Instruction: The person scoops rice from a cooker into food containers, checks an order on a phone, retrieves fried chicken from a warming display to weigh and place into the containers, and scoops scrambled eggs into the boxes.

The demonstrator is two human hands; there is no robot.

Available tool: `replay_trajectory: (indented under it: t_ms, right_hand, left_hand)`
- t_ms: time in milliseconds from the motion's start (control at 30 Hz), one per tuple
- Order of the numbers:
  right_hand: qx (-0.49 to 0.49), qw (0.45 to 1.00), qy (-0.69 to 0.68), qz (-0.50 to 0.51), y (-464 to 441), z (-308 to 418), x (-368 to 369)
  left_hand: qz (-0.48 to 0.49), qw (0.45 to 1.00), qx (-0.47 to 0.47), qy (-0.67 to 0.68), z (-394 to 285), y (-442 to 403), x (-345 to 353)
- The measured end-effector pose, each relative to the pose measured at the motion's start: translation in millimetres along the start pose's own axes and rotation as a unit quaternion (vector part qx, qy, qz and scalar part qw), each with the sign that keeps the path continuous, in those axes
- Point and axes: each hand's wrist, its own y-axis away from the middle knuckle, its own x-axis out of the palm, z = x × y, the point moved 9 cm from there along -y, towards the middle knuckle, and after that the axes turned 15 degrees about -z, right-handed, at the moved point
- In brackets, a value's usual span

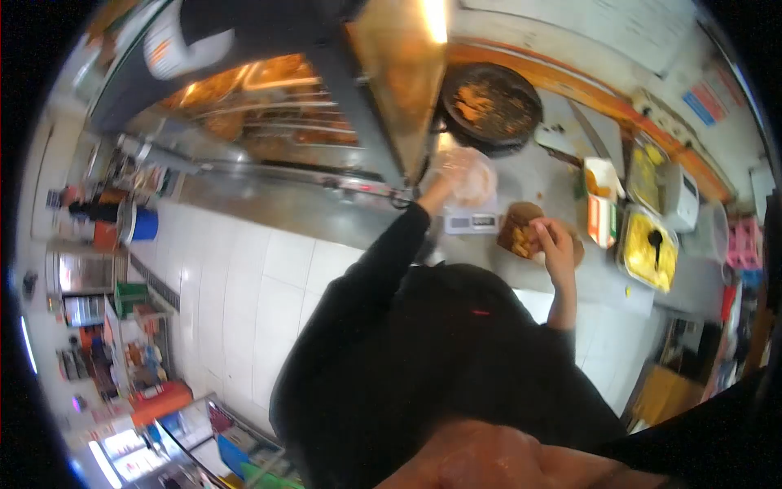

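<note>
My left hand [450,173] reaches over a white digital scale [471,221], in or against clear crinkled plastic [476,181]; its fingers are blurred, so their pose is unclear. My right hand [555,247] is bare, with thumb and fingertips pressed together at a brown paper container [515,218]. Yellow-brown food pieces [521,242] lie in that container, just beside the fingertips. Whatever the fingertips pinch is too small to make out. Above the plastic sits a round black pan [492,109] with orange-brown food bits.
On the steel counter [560,181] are a knife [588,129], an orange-and-white carton [601,213], a tray of yellow food [649,259] with a black spoon, and another metal tray [648,169]. A glass display cabinet [277,106] stands at upper left.
</note>
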Motion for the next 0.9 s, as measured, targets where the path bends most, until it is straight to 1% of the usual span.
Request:
replay_trajectory:
  t_ms: [33, 67, 133, 167, 200, 267, 333, 367, 400, 433, 467, 500, 533, 567, 600, 667, 767, 800, 900]
  right_hand:
    - [0.002, 1.0, 0.003, 0.015, 2, 2, 9]
    - [0.004, 1.0, 0.009, 0.029, 4, 5, 20]
    - [0.008, 0.998, -0.004, 0.067, 9, 17, 43]
    - [0.014, 0.997, -0.009, 0.081, 10, 23, 53]
    - [0.007, 0.996, 0.002, 0.092, 10, 30, 64]
    - [0.0, 0.994, 0.024, 0.11, 15, 38, 81]
    - [0.0, 0.987, 0.038, 0.158, 21, 43, 102]
    - [-0.003, 0.983, 0.047, 0.179, 24, 46, 112]
    - [-0.007, 0.979, 0.054, 0.199, 27, 48, 122]
    - [-0.006, 0.976, 0.058, 0.21, 30, 45, 130]
    - [-0.007, 0.974, 0.061, 0.22, 32, 41, 137]
    - [-0.007, 0.971, 0.066, 0.228, 35, 38, 144]
    - [-0.002, 0.97, 0.068, 0.232, 40, 37, 151]
    - [0.003, 0.969, 0.07, 0.235, 45, 37, 158]
    - [0.008, 0.969, 0.073, 0.238, 49, 37, 164]
    - [-0.01, 0.962, 0.092, 0.256, 57, 32, 172]
    - [-0.026, 0.954, 0.127, 0.27, 65, 29, 175]
    - [-0.028, 0.952, 0.139, 0.272, 67, 29, 174]
    - [-0.01, 0.964, 0.129, 0.234, 70, 28, 166]
  left_hand:
    - [0.081, 0.992, 0.093, -0.009, -21, 11, -4]
    - [0.127, 0.982, 0.141, 0.012, -38, 13, -80]
    - [0.113, 0.974, 0.143, 0.138, -59, -3, -211]
    - [0.027, 0.959, 0.063, 0.275, -45, -8, -262]
    - [-0.067, 0.909, 0.012, 0.412, -30, -9, -314]
    - [-0.053, 0.851, 0.059, 0.52, -6, 5, -400]
    - [-0.036, 0.801, -0.043, 0.597, 60, 23, -444]
    - [-0.109, 0.773, -0.043, 0.623, 111, 30, -452]
    - [-0.207, 0.653, -0.038, 0.728, 152, 23, -481]
    - [-0.31, 0.701, -0.046, 0.641, 200, 19, -501]
    - [-0.417, 0.694, -0.2, 0.552, 250, 20, -505]
    - [-0.444, 0.729, -0.27, 0.444, 293, 15, -506]
    - [-0.44, 0.794, -0.271, 0.322, 325, 7, -510]
    - [-0.42, 0.842, -0.27, 0.203, 356, -2, -510]
    - [-0.374, 0.877, -0.273, 0.125, 384, -15, -502]
    - [-0.273, 0.919, -0.285, 0.007, 430, -35, -477]
    - [-0.173, 0.935, -0.304, -0.057, 463, -53, -453]
    - [-0.157, 0.936, -0.307, -0.066, 467, -57, -450]
    - [-0.139, 0.938, -0.309, -0.079, 476, -66, -447]
